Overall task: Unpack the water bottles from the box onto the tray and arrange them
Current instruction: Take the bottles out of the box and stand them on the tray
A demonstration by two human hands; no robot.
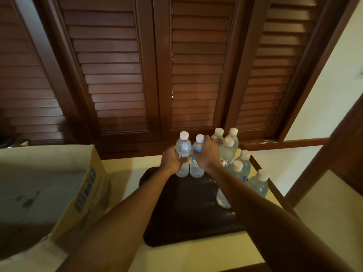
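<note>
Two bottles: your left hand (171,159) and right hand (206,154) each grip one at the tray's (176,222) twelve o'clock edge; set them down, release.

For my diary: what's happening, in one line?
left hand: holds bottle | right hand: holds bottle | over: tray | box: left

Dark brown louvred shutters (155,71) fill the view from 10 to 1 o'clock, their slats closed. A cream wall (334,91) shows at 2 to 3 o'clock, crossed by a dark wooden rail (306,142). A pale yellowish worktop (125,173) spreads across the lower middle.
</note>
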